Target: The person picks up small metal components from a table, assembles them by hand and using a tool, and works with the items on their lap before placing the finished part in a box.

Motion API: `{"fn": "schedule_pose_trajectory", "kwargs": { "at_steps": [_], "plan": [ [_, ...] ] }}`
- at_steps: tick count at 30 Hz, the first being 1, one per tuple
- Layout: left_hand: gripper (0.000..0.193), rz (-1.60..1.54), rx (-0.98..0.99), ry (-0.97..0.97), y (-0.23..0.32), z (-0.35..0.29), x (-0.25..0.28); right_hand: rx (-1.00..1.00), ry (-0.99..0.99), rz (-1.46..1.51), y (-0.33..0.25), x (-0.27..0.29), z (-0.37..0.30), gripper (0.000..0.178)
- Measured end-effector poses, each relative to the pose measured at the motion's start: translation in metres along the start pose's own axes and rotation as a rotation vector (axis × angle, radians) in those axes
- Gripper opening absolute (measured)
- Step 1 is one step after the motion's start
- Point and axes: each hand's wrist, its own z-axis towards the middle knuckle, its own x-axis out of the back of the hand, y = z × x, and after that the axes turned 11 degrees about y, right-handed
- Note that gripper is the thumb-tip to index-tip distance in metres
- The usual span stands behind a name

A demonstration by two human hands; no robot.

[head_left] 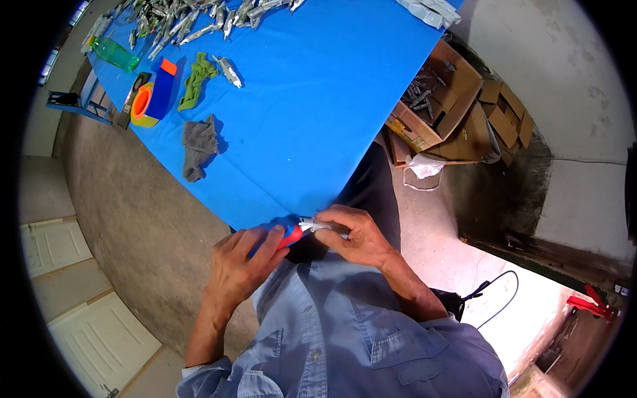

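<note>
A person in a light blue button shirt [345, 331] looks down at both hands, which meet at the near edge of a surface covered in a bright blue cloth [312, 113]. The left hand [242, 265] is closed around a tool with a red and blue handle [290, 233], fingers wrapped over it. The right hand [352, 232] pinches a small silvery metal piece [318, 226] at the tip of that tool, fingers curled tightly on it. The two hands sit just beside each other, almost touching, over the person's lap at the cloth's edge.

Farther up the surface lies a crumpled grey rag [199, 147], and beyond it a green rag [196, 81]. Beside the green rag sits one loose silvery metal part [229, 70]. To the left of the rags stands a tape dispenser [151, 99], blue with an orange and yellow roll. A green plastic bottle [115, 53] lies near the far left corner. Along the far edge is a heap of many silvery metal parts [199, 16].

To the right of the surface, on the concrete floor, open cardboard boxes [458, 106] hold more metal parts. A crumpled clear plastic bag [423, 166] lies just below them. A black cable [497, 292] curls on the floor near the person's right elbow.
</note>
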Motion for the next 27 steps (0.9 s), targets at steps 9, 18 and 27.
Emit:
{"fn": "schedule_pose_trajectory", "kwargs": {
  "at_steps": [9, 18, 27],
  "plan": [
    [0.051, -0.06, 0.09, 0.024, -0.001, -0.007, -0.001, -0.032, 0.013, -0.011, -0.004, 0.0, -0.001, 0.024],
    [0.052, -0.201, 0.146, 0.054, -0.001, -0.012, -0.011, -0.138, -0.088, 0.08, 0.002, 0.004, -0.004, 0.022],
    [0.052, -0.046, 0.032, 0.023, 0.002, -0.009, -0.001, -0.049, -0.043, -0.042, -0.008, 0.005, 0.0, 0.022]
  ]
}}
